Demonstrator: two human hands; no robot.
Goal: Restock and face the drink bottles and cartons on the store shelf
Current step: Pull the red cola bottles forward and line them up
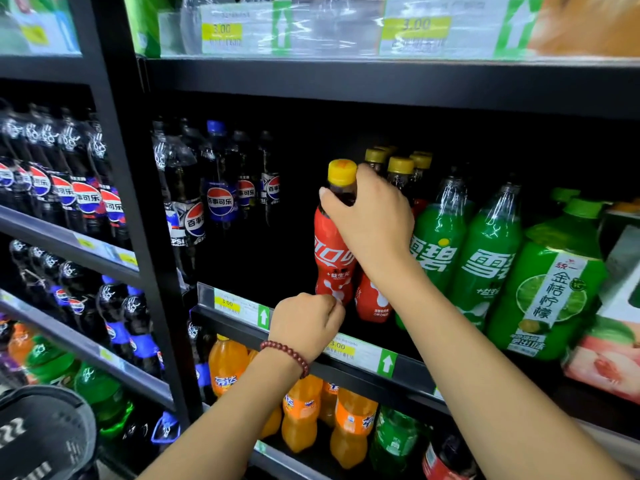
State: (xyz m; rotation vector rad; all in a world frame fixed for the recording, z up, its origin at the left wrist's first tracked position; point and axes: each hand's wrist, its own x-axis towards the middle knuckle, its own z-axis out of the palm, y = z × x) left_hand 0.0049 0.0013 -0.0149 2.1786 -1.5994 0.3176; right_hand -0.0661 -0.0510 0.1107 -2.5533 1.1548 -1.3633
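A red-labelled cola bottle [333, 244] with a yellow cap stands at the front of the middle shelf [408, 370]. My right hand [372, 216] grips its neck just below the cap. My left hand [306, 323], with a bead bracelet on the wrist, has its fingers curled at the bottle's base, and its fingertips touch the lower label. More yellow-capped cola bottles [401, 171] stand behind it. Green Sprite bottles [440, 244] stand right beside it.
Dark Pepsi bottles [194, 202] fill the shelf's left side, with a dark gap between them and the cola. A green lime-drink bottle [550, 289] and a peach carton [602, 362] stand at the right. Orange Fanta bottles [301, 414] sit on the shelf below. A dark basket [45, 431] is at lower left.
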